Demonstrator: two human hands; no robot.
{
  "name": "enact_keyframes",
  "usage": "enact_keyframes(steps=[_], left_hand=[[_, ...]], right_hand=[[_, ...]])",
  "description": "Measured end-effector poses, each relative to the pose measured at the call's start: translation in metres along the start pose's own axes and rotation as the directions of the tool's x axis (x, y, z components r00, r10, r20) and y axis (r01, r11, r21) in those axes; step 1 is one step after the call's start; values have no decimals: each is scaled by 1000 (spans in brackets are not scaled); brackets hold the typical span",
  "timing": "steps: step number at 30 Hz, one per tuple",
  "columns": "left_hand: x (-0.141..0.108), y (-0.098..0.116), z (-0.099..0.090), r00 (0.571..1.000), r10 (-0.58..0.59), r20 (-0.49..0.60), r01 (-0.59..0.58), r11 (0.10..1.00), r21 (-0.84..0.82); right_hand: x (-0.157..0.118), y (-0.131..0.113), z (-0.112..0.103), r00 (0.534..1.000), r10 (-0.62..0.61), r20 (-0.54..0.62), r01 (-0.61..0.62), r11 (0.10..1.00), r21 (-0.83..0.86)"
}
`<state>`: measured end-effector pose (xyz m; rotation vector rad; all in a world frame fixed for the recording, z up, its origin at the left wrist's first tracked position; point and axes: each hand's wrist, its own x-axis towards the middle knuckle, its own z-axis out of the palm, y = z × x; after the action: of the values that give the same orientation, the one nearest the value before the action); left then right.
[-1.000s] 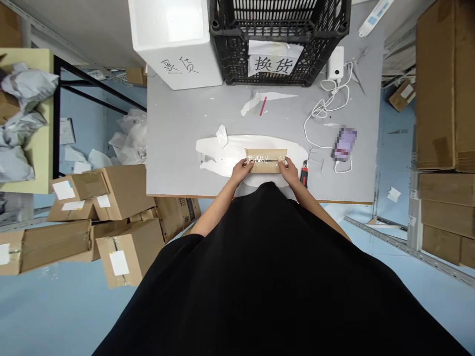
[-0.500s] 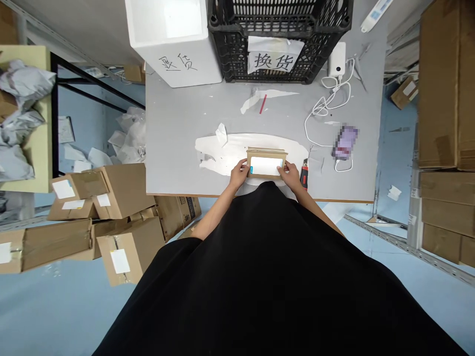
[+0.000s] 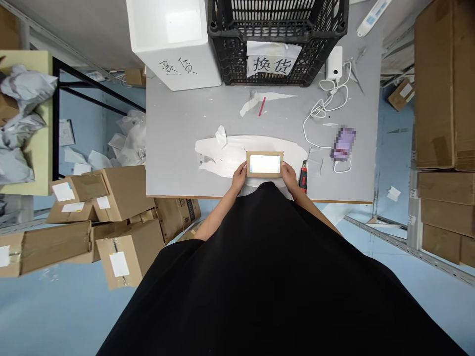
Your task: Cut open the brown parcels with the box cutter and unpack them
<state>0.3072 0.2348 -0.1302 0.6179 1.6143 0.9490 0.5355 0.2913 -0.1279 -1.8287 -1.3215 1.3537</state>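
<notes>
Cardboard parcel (image 3: 264,154), its white label (image 3: 264,164) facing up, sits on a white patch (image 3: 222,158) near the edge of the grey table (image 3: 178,148), left hand (image 3: 239,176) and right hand (image 3: 288,174) grasping its sides; labelling looks finished, so the next move calls for lifting it clear of the box cutter (image 3: 303,179) just beside.

You have a small cardboard box (image 3: 264,157) lying flat on the desk (image 3: 178,148), its long side facing you, near the desk's front edge. A white label (image 3: 264,164) covers most of its upward face, leaving a brown border. The box's far part rests on a white patch (image 3: 226,155). Your left hand (image 3: 239,176) touches the near left corner, and your right hand (image 3: 289,174) touches the near right corner.
</notes>
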Motion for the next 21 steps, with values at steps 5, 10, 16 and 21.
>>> enact_keyframes(steps=[5, 10, 16, 21], left_hand=[[4, -12, -1, 999, -25, 24, 26, 999, -35], [3, -14, 0, 999, -42, 19, 44, 996, -80], [-10, 3, -16, 993, -86, 77, 85, 996, 11], [-20, 16, -23, 994, -83, 74, 79, 995, 54]], right_hand=[[-2, 10, -3, 992, 89, 89, -110, 960, 259], [-3, 14, -3, 987, 97, 130, -133, 941, 310], [-7, 10, -22, 983, 102, 155, -148, 935, 323], [-11, 5, -33, 980, 69, 188, -127, 942, 312]])
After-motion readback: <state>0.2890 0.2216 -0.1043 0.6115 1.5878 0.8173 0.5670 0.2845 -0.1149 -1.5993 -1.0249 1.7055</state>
